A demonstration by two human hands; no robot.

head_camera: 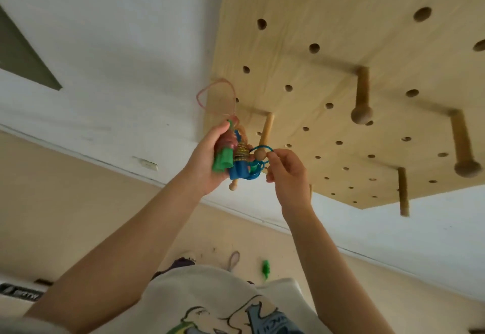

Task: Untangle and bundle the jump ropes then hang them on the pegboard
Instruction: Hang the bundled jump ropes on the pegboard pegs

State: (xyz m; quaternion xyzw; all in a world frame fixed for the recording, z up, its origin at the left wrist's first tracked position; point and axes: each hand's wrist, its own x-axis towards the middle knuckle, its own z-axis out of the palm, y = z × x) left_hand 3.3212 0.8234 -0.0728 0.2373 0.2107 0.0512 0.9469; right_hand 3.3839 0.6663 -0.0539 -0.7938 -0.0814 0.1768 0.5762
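At the lower left corner of the wooden pegboard (328,53), the left hand (207,160) is closed around a bundle of jump ropes (232,155) with green and blue handles, a thin pink loop (210,92) of rope standing up above the fist against the wall (105,45). Just right of the bundle, a blue rope loop (263,148) sits around the round knob of a wooden peg (262,147) near the board's left edge, and the right hand (287,173) pinches that loop between thumb and fingertips, touching the peg's tip. Down on the floor (78,189) between the forearms lie a pale loop and a small green piece (265,268).
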